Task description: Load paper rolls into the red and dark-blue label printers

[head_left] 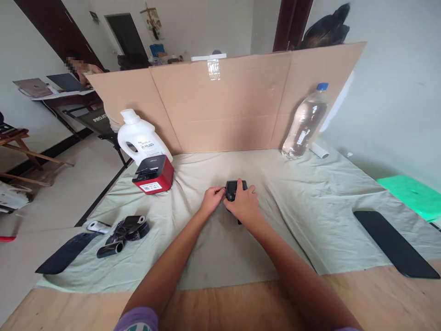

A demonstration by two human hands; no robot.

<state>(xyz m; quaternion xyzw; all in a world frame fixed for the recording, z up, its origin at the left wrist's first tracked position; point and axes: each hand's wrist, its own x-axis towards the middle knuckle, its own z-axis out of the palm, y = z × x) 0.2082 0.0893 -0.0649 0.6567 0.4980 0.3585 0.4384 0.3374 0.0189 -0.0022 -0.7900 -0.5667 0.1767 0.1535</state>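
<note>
A small black box-shaped device (pixel 231 185) lies on the cloth (pixel 220 257) in front of me; its exact kind is not clear. My right hand (pixel 244 202) grips it from above and the right, index finger stretched over its top, covering much of it. At the device's left edge is my left hand (pixel 212 201), its fingers curled and pressed together. Whatever those left fingers pinch, if anything, is too small to make out. A short dark piece (pixel 240 222) sticks out below my right hand.
A red-and-black printer (pixel 158 174) and a white jug (pixel 141 138) stand at left, near black rolls (pixel 127 230). A water bottle (pixel 306 122) leans by the cardboard screen (pixel 223 110). A dark slab (pixel 392 243) lies at right. People sit beyond the screen.
</note>
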